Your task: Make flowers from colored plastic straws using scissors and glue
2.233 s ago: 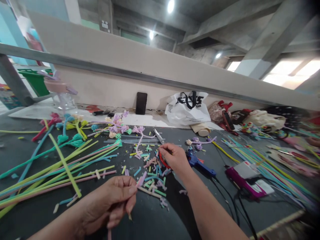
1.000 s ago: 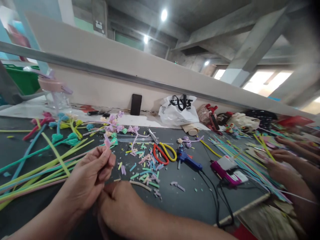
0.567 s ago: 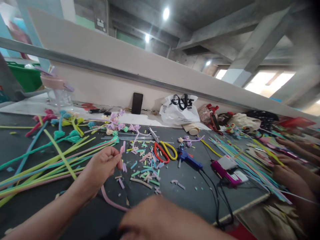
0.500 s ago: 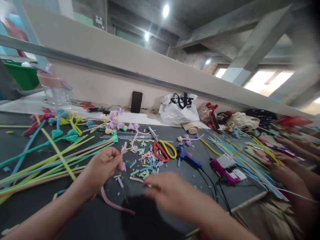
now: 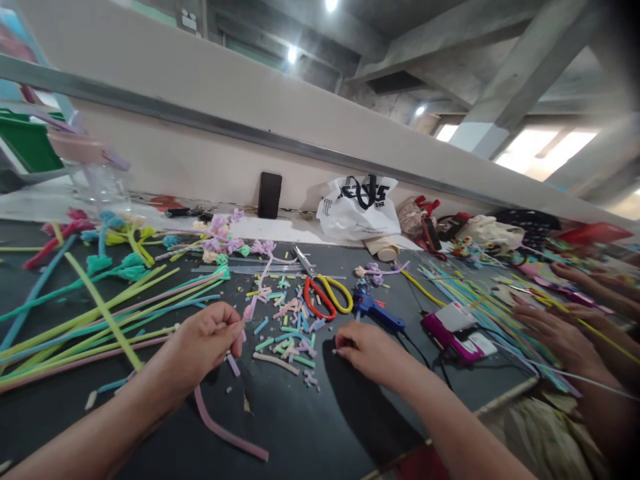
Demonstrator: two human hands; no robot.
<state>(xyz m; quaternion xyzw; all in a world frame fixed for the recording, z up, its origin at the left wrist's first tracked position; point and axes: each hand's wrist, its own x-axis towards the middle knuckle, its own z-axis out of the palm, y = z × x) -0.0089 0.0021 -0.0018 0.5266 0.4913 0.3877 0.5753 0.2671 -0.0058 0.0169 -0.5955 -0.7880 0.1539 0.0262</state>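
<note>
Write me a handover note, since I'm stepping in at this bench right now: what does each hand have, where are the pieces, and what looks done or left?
Left hand: pinching the upper end of a pink pipe cleaner, whose tail curls over the dark table.
Right hand: fingertips on a small cut piece beside the pile of coloured offcuts.
Scissors and blue glue gun lie just beyond.
Done: several finished flowers at the back.
Left: long uncut stems lie to the left.

Beige wall (image 5: 200, 153), concrete ceiling beams (image 5: 530, 60), ceiling lights (image 5: 291, 55), bright windows (image 5: 550, 147).
</note>
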